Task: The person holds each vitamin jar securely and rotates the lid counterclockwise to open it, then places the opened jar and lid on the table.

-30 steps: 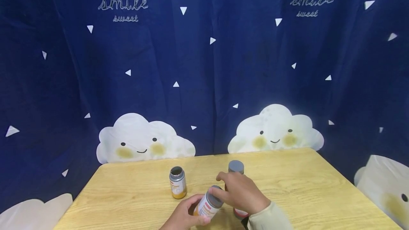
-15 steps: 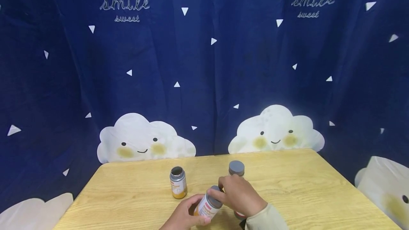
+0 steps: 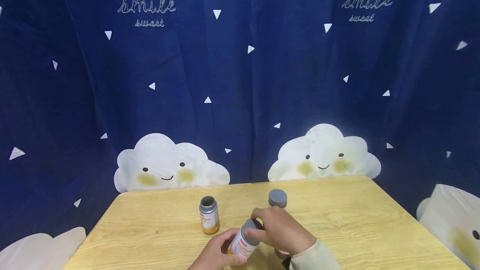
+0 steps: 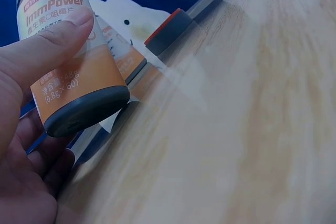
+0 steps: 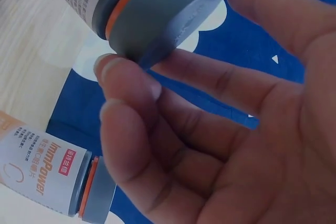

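Observation:
A supplement bottle (image 3: 241, 245) with a white and orange label leans in my left hand (image 3: 216, 250), base toward me. In the left wrist view the thumb lies across the label of the bottle (image 4: 73, 77), with fingers behind it. My right hand (image 3: 283, 226) pinches the grey cap (image 3: 252, 225) at the bottle's top. Seen from the right wrist, thumb and fingertips meet opposite edges of the cap (image 5: 168, 19), and an orange ring shows below it. An uncapped bottle (image 3: 209, 219) stands upright to the left, its dark mouth showing.
Behind my right hand stands a bottle with a grey cap (image 3: 277, 197), partly hidden. A grey base with a red band (image 3: 282, 254) shows below the right wrist. All are on a wooden table (image 3: 157, 224), with a blue cloud-print curtain (image 3: 247, 95) behind.
My right fingers have shifted around the cap, the index finger first drawing in, then reaching over the far edge. The left hand and its bottle stay almost in place.

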{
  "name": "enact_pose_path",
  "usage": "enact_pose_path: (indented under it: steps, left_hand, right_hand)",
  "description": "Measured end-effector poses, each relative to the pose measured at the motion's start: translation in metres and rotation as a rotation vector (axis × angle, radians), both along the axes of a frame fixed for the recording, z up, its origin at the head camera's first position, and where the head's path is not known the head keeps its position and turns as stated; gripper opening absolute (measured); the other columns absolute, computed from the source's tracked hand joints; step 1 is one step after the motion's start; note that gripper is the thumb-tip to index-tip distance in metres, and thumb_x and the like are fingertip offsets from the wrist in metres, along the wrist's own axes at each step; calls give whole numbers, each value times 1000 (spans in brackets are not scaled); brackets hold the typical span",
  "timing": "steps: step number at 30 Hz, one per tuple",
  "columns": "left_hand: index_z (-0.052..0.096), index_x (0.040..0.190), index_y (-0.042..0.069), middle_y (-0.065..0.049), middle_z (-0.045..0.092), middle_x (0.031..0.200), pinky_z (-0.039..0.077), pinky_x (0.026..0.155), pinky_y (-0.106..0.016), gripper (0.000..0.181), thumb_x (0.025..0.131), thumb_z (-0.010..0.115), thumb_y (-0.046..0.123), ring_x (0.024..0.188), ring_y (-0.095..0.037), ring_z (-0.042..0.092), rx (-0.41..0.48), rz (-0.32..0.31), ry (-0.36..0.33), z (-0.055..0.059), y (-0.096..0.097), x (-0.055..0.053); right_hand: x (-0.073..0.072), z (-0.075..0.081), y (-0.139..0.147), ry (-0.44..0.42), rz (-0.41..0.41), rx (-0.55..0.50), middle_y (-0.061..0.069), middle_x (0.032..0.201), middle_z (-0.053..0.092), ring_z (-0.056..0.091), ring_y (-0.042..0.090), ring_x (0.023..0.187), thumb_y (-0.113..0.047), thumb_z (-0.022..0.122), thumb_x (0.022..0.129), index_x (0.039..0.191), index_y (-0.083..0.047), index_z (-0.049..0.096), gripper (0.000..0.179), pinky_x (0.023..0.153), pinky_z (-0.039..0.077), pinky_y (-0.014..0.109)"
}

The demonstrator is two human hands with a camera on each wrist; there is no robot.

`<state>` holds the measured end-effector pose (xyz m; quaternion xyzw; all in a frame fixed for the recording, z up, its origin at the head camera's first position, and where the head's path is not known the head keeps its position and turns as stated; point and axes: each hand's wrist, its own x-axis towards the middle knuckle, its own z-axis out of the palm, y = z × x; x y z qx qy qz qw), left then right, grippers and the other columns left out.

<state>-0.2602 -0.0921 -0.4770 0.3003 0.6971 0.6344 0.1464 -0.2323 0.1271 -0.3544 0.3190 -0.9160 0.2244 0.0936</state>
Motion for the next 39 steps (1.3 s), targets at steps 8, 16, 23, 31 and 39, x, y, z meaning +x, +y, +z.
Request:
enact_pose_path:
  steps: [8,16,23,31,39]
  left_hand:
    - [54,134,12,-8,62,122,48,88,-27,54,85,75,20,107,-22,60,-5,19,-19,0,1,1]
    - [54,134,13,-6,62,123,47,90,-26,52,86,74,20,108,-21,59,0,7,2,0,1,-2]
    - [54,135,12,-6,62,123,47,90,-25,53,86,74,19,108,-20,60,8,-1,7,-2,1,-2]
    - [54,135,14,-6,62,123,46,91,-26,52,87,73,20,109,-21,60,13,-5,6,-5,0,-3]
    - [54,135,13,-6,63,122,47,90,-26,52,87,73,20,107,-22,61,9,2,-12,-3,-1,0]
  right_hand:
    - [1,3,2,-59,54,-3,-9,81,63,51,1,66,-32,72,85,104,-9,68,31,59,45,21]
    - [3,7,4,-19,80,31,-4,92,65,56,5,79,-26,75,83,110,-9,67,33,68,49,24]
    - [6,7,4,5,83,70,-3,99,66,56,6,85,-21,76,81,113,-13,66,35,74,49,26]
    - [10,7,5,65,107,89,-4,94,63,54,6,83,-13,77,78,113,-15,66,37,71,47,26]
    - [7,7,6,23,138,84,-5,99,62,54,6,88,-5,75,77,115,-18,65,41,75,49,24]
